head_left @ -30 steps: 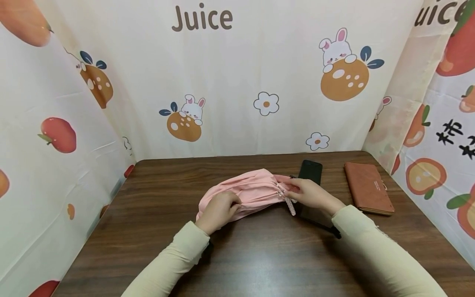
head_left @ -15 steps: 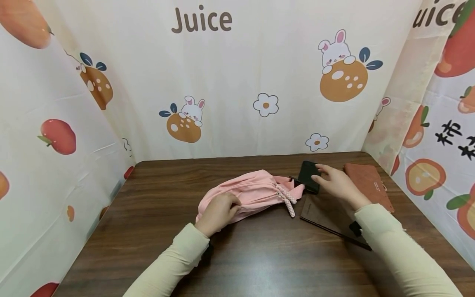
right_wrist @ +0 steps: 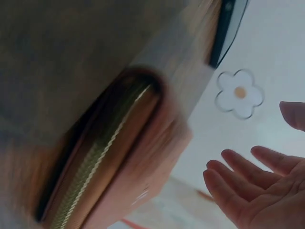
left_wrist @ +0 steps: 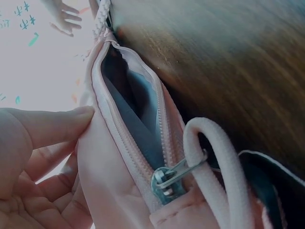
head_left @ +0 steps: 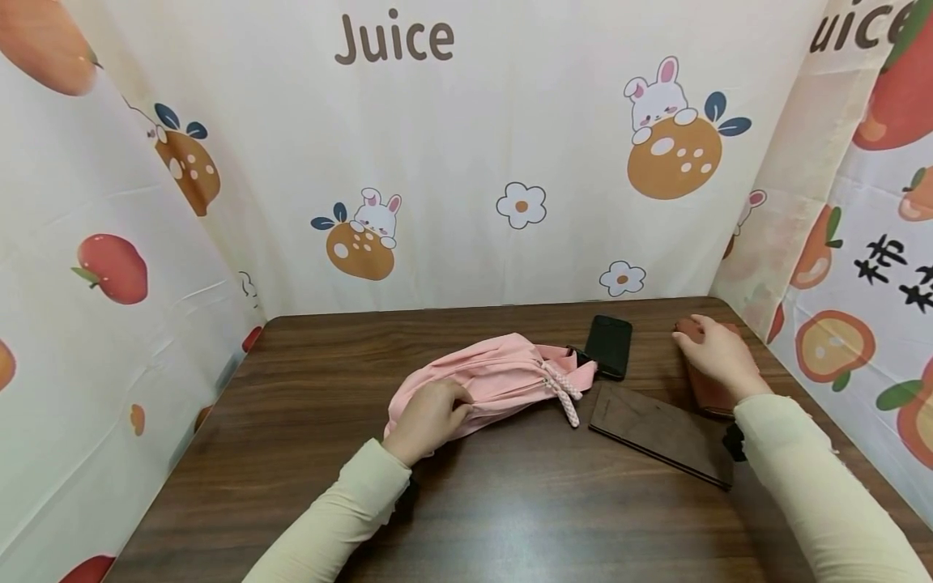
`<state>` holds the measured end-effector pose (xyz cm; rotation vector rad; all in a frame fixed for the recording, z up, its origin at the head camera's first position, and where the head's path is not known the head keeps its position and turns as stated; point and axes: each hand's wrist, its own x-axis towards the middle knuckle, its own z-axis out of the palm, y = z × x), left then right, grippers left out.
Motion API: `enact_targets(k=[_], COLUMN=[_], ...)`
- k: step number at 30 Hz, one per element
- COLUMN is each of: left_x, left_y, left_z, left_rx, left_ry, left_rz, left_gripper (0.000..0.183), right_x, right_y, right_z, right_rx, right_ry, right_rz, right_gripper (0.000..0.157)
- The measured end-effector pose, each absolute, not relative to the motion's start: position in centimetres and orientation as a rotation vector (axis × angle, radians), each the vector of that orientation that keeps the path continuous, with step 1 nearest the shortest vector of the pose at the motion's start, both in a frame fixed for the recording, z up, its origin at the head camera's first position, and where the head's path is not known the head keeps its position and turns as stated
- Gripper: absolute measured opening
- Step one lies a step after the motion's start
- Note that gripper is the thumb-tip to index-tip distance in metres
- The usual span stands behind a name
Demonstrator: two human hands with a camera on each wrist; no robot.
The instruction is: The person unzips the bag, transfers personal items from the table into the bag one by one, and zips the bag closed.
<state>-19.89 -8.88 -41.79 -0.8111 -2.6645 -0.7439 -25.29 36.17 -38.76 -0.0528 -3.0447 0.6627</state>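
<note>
A pink fabric bag (head_left: 503,364) lies on the table. My left hand (head_left: 430,413) pinches its near-left side between thumb and fingers. In the left wrist view the bag's mouth gapes with the zipper unzipped, showing grey lining (left_wrist: 138,109); a metal slider (left_wrist: 167,181) with a looped cord sits at the lower end. My right hand (head_left: 717,355) hovers over a reddish-brown zip wallet (head_left: 709,395), overlapping it in the head view. The right wrist view shows this hand's fingers (right_wrist: 238,176) spread with nothing in them, apart from the wallet's zipped edge (right_wrist: 102,162).
A dark brown, flat, wallet-like folder (head_left: 659,433) lies right of the bag, its end close to the reddish-brown wallet. Behind it rests a flat black phone-like slab (head_left: 608,346), near the bag's strap buckle. Printed curtains (head_left: 437,146) stand along the table's back and sides.
My right hand has left the bag's right end and moved right, past the black slab, to the reddish-brown wallet. The dark brown folder is uncovered. My left hand stays on the bag.
</note>
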Motion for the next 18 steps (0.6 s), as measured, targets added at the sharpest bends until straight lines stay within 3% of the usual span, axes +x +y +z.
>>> enact_targets(k=[14,18], left_x=[-19.9,-19.9], left_y=[-8.9,-8.9], left_z=[-41.8,-41.7], left_rx=[-0.807,-0.810], left_ry=[-2.666,-2.667], left_rz=[-0.747,-0.731], left_gripper=[0.006,0.006], right_x=[-25.6,-25.7], right_y=[40.7,41.5], right_z=[-39.5,-39.7], right_rx=[-0.182,-0.186], right_ry=[-3.174,-3.194], right_rz=[0.633,0.597], right_gripper=[0.082,0.069])
